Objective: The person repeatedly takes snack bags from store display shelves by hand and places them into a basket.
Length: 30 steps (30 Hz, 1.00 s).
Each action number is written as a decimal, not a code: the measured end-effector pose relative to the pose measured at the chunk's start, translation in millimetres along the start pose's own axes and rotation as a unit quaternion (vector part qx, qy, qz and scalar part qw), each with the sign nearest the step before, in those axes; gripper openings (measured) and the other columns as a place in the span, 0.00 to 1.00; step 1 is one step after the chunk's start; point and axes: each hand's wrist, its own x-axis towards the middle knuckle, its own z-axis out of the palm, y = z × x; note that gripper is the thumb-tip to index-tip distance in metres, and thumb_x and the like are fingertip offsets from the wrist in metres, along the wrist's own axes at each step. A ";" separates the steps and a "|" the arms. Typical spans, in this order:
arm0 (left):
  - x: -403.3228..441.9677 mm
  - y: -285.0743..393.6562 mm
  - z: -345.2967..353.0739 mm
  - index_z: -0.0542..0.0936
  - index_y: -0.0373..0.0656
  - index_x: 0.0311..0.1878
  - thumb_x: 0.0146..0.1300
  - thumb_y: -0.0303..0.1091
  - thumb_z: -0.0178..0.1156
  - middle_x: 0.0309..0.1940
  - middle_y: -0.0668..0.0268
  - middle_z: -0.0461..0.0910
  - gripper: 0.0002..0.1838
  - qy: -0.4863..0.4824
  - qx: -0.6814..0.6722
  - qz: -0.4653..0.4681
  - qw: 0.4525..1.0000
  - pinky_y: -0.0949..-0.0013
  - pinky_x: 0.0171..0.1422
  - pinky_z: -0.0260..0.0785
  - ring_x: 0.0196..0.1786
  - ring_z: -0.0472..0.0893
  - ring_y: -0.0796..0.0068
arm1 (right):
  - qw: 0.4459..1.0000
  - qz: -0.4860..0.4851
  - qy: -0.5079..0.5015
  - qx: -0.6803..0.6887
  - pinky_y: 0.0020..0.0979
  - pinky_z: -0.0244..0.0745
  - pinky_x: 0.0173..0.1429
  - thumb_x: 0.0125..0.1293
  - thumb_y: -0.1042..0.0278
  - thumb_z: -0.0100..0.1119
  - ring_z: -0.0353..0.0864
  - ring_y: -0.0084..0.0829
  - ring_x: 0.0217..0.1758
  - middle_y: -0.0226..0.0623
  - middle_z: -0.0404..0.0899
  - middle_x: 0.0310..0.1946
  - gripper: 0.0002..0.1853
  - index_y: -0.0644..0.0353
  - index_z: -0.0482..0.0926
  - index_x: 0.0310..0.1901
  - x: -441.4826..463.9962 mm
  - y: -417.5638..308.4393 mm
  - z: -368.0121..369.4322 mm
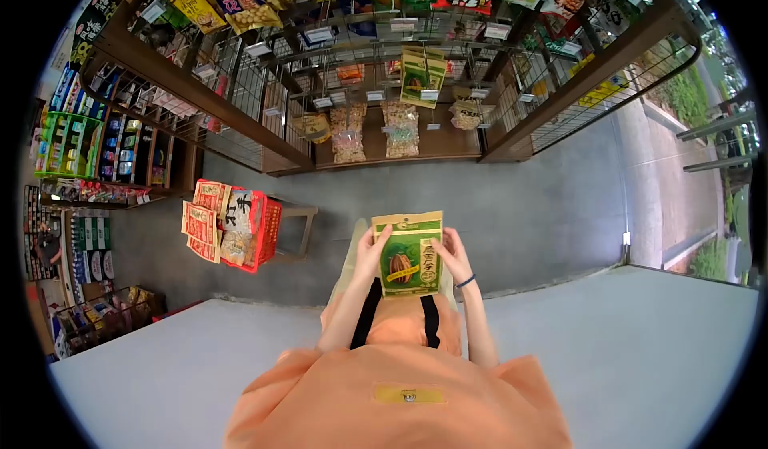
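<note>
A green and yellow snack bag (410,257) with a picture of a nut or seed on its front is held upright before my body. My left hand (370,249) grips its left edge, thumb on the front. On the right edge, my right hand (454,255) holds the bag the same way, with a dark band around the wrist. The fingers behind the bag are hidden. A similar green bag (423,77) hangs on the shelf rack ahead.
A brown shelf rack (280,149) with several hanging snack bags stands ahead. To the left, a red basket (270,226) full of packets rests on a stool (302,229). More stocked shelves (120,149) line the far left. Grey floor (552,209) lies between me and the rack.
</note>
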 end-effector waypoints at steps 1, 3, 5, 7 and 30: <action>3.4 -4.4 1.4 0.74 0.38 0.39 0.57 0.39 0.56 0.31 0.70 0.76 0.14 -0.019 0.031 -0.004 0.999 0.81 0.36 0.64 0.32 0.73 0.85 | 1.000 -0.003 0.018 0.020 0.20 0.65 0.44 0.59 0.66 0.53 0.69 0.18 0.40 0.30 0.71 0.38 0.14 0.62 0.66 0.45 4.3 -2.0 1.2; 6.1 4.2 12.9 0.75 0.38 0.39 0.57 0.39 0.56 0.31 0.69 0.76 0.14 -0.031 0.059 -0.015 0.998 0.80 0.37 0.65 0.33 0.73 0.84 | 0.999 0.014 0.025 0.036 0.19 0.65 0.43 0.59 0.66 0.52 0.69 0.17 0.38 0.29 0.72 0.37 0.13 0.62 0.68 0.43 17.1 0.8 2.0; 13.7 8.3 16.6 0.75 0.38 0.39 0.56 0.39 0.57 0.31 0.69 0.76 0.14 -0.017 0.031 -0.014 0.999 0.80 0.37 0.65 0.33 0.73 0.84 | 0.996 0.025 0.064 0.064 0.17 0.64 0.37 0.60 0.67 0.52 0.68 0.13 0.33 0.25 0.73 0.30 0.08 0.61 0.70 0.38 31.9 -4.3 10.4; 25.4 15.5 17.1 0.75 0.37 0.40 0.56 0.39 0.57 0.32 0.69 0.76 0.14 -0.004 0.003 -0.016 1.000 0.80 0.37 0.65 0.33 0.73 0.84 | 0.996 0.026 0.060 0.057 0.17 0.65 0.36 0.59 0.67 0.53 0.68 0.13 0.32 0.25 0.72 0.29 0.08 0.61 0.70 0.36 51.5 -0.5 12.2; 213.8 13.9 72.4 0.77 0.37 0.36 0.50 0.32 0.62 0.31 0.66 0.78 0.12 -0.115 0.095 -0.065 0.987 0.77 0.36 0.69 0.32 0.76 0.80 | 0.990 0.125 0.069 0.014 0.18 0.68 0.35 0.55 0.63 0.59 0.73 0.15 0.30 0.29 0.77 0.30 0.12 0.63 0.77 0.36 214.6 -3.7 -58.3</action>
